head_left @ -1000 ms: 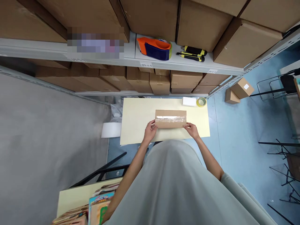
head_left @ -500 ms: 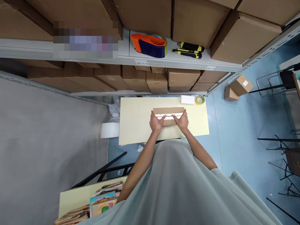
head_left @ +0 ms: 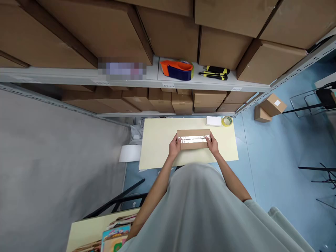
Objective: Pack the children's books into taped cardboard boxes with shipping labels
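Plainly oblong cardboard box (head_left: 193, 145), glossy lengthwise tape (head_left: 193, 139)

Even indoor light brightens my pale table (head_left: 157, 148), white glare streaks the taped box (head_left: 193, 145) between my fingers (head_left: 174, 139), soft shadow dims the grey wall (head_left: 86, 164), wide-angle distortion stretches the upper cartons (head_left: 76, 26), and pixelation hides one spot along the shelf (head_left: 151, 84).

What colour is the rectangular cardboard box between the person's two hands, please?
The rectangular cardboard box is brown; it shows best in the head view.
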`<state>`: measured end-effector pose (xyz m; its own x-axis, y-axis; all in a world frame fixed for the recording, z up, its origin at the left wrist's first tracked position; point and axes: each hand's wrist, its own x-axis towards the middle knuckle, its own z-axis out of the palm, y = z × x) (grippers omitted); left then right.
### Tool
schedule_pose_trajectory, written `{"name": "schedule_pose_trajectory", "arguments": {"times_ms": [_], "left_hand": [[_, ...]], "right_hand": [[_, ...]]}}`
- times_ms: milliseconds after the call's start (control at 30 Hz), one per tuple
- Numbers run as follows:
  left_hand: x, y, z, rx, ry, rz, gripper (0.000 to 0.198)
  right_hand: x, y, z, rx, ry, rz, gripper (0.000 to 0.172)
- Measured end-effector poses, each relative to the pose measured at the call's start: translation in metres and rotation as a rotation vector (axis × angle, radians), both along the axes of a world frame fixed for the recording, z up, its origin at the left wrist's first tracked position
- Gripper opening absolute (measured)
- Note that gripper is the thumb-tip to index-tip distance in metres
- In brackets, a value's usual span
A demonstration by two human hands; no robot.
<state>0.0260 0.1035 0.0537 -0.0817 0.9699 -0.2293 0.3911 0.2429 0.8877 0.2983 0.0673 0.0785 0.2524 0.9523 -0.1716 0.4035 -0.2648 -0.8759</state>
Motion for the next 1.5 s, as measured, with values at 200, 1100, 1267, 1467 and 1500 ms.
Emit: {"name": "schedule_pose_trajectory", "arguments": {"times_ms": [200, 1100, 1267, 1467, 1500], "left_hand": [[-0.008, 0.006, 0.013, 0.040, -0.005, 0.052, 0.052], [-0.043, -0.043, -0.027, -0.180, -0.137, 0.062, 0.041], [-0.043, -0.018, -0.027, -0.254, -0.115, 0.061, 0.046], [-0.026, 0.043, -0.009, -0.232, -0.131, 0.057, 0.048], [-0.022, 0.050, -0.004, -0.238, -0.129, 0.056, 0.047]], "right_hand": [[0.001, 0.006, 0.025, 0.027, 0.170, -0.016, 0.074], [0.005, -0.059, -0.024, -0.228, 0.201, -0.149, 0.059], [0.016, -0.037, -0.029, -0.317, 0.096, -0.115, 0.042], [0.022, 0.021, -0.017, -0.249, 0.151, -0.139, 0.049], [0.020, 0.028, -0.012, -0.249, 0.173, -0.125, 0.048]]}}
